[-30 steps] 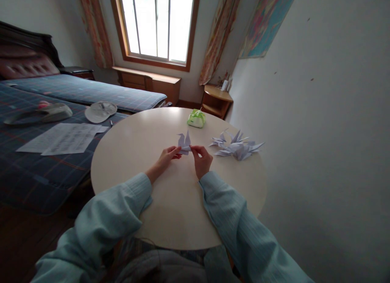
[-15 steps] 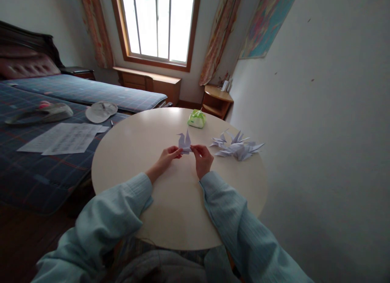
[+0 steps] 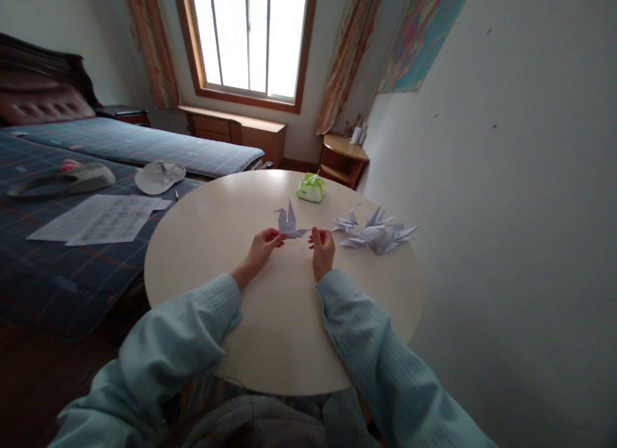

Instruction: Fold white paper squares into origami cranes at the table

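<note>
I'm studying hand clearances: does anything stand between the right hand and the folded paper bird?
Nothing visible does. The folded paper bird points one tip at the right hand, too close to tell whether they touch. The left hand holds the bird's other side, and the folded paper pile lies farther right, outside that space.

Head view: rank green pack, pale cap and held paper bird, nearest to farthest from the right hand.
1. Paper bird: just left of the right hand.
2. Green pack: beyond, near the table's far edge.
3. Pale cap: far left, on the bed.
</note>
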`<state>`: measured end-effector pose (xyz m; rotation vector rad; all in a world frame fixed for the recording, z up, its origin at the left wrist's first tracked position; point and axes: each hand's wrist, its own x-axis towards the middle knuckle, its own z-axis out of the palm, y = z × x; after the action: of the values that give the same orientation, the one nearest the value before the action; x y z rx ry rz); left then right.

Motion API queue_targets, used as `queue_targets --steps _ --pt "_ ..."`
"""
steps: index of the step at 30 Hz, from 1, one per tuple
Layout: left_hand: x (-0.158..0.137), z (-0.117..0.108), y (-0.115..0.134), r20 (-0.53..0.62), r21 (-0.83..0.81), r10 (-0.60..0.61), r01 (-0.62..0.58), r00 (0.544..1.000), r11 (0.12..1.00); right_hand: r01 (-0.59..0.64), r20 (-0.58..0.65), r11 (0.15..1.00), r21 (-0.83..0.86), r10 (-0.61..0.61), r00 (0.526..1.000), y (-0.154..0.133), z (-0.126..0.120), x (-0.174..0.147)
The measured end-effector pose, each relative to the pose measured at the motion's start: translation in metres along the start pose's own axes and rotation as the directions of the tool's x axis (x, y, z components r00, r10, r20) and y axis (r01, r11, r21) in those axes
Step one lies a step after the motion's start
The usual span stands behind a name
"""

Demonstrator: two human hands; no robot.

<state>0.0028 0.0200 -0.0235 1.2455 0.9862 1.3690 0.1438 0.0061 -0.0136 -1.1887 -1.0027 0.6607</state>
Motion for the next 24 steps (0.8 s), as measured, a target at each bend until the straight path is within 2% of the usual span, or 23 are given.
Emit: queue_targets --steps 3,6,12,20,24 --pt "0.0009 -0.0004 -0.0018 0.005 0.028 0.017 -0.017 1.0 0.999 -0.037 0.066 0.998 -0.047 0.04 0.997 0.0009 0.0001 -0.0001" --pt "0.0014 -0.0006 -0.0046 0.023 0.066 0.055 -0.056 0.998 0.996 -0.018 0.135 0.994 -0.108 0.032 0.99 -0.0009 -0.0002 -0.0023" --pt "-0.0011 0.0006 -0.0036 0.054 0.121 0.086 -0.092 0.995 0.988 -0.008 0.182 0.984 -0.18 0.041 0.982 0.001 -0.0003 -0.002" --pt "-0.0021 0.0 -0.0005 0.052 0.167 0.064 -0.072 0.997 0.983 -0.06 0.182 0.996 -0.071 0.072 0.981 0.0073 0.0016 -0.0006" --pt "-0.0015 -0.0001 -0.0011 0.068 0.177 0.043 -0.055 0.997 0.983 -0.018 0.187 0.998 -0.06 0.029 0.982 0.0051 0.0013 -0.0016"
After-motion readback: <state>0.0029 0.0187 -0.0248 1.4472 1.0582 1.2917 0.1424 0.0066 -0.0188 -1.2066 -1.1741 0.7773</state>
